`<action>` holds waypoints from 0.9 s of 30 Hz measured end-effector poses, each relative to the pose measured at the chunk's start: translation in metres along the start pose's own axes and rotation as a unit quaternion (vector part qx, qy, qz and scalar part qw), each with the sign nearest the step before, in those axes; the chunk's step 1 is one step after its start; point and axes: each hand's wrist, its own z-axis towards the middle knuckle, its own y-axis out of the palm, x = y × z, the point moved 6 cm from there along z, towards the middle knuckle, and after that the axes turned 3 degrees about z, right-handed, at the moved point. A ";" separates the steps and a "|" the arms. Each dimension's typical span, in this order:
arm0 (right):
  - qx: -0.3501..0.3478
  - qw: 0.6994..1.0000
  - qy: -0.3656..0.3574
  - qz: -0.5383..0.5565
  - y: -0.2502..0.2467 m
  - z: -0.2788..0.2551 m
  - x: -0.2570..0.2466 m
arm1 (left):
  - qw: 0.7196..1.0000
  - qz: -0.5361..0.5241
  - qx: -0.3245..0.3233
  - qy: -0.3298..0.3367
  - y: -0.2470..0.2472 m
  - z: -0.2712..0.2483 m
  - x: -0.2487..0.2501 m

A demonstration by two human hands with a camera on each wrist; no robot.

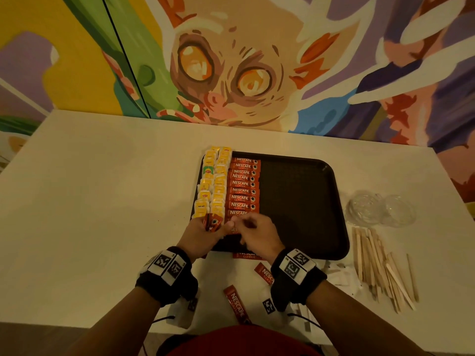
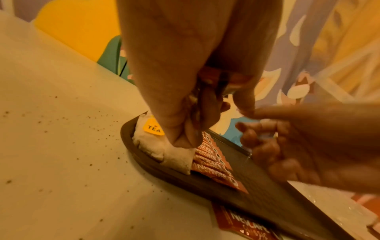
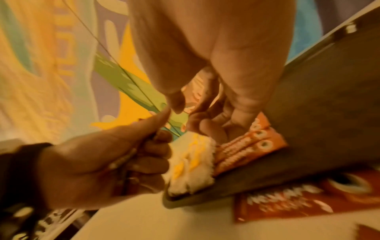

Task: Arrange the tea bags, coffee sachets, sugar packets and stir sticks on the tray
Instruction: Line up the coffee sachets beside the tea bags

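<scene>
Clutching coffee sachets [image 1: 212,222], the left grip [image 1: 203,236] curls; the right grip's [image 1: 257,232] fingers bend loosely, empty, over the tray [image 1: 303,201].

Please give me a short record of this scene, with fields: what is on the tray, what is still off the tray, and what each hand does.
tray: tea bags in two columns at left; coffee sachets in one column beside them; right part bare
off tray: stir sticks in a heap at right; loose sachets near the front edge
left hand: grips a bundle of sachets
right hand: fingers curled by the bundle; grasp unclear
</scene>
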 end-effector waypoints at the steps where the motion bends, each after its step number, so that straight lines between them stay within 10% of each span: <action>1: -0.008 1.000 -0.012 0.008 0.003 -0.001 -0.004 | 1.000 0.012 -0.003 0.005 -0.001 0.000 0.002; 12: -0.114 0.992 0.000 0.061 0.018 -0.008 -0.019 | 0.981 0.131 -0.134 0.058 0.001 0.000 0.005; 27: -0.016 0.995 0.047 0.089 -0.012 -0.005 0.005 | 0.991 0.120 -0.048 0.042 -0.025 0.001 -0.003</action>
